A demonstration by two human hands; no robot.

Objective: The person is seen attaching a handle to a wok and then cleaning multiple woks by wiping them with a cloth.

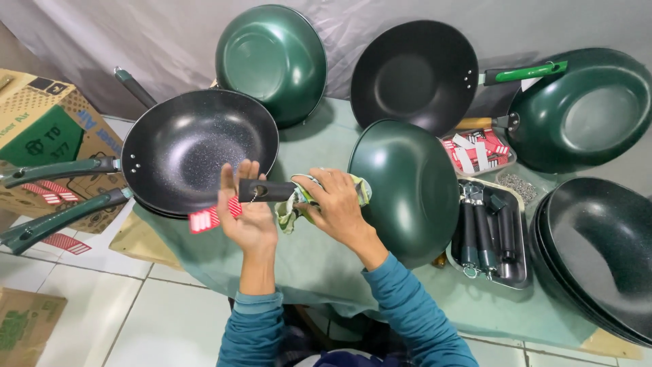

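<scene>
The left hand (pixel 248 217) is closed loosely around a dark pan handle (pixel 266 191), thumb and fingers curled about its near end, with a red-and-white striped tag (pixel 214 217) hanging just below the palm. The right hand (pixel 336 207) is closed on a pale green cloth (pixel 293 204), which is bunched against the far end of the handle. Both hands work above the green-covered surface (pixel 319 265), between a stack of black pans (pixel 197 149) on the left and an upturned green pan (pixel 407 190) on the right. To wipe the handle well, hold it level and steady with the left hand, keeping the grip clear of the section under the cloth. Wrap the cloth fully around the handle and draw it along the length while turning the handle slightly, so that every side is covered. Keep the striped tag out of the cloth to avoid tearing it. A metal tray (pixel 519 234) of further dark handles lies near the right forearm, and a smaller tray of striped tags (pixel 479 151) sits behind it; keep the elbow clear of both.
</scene>
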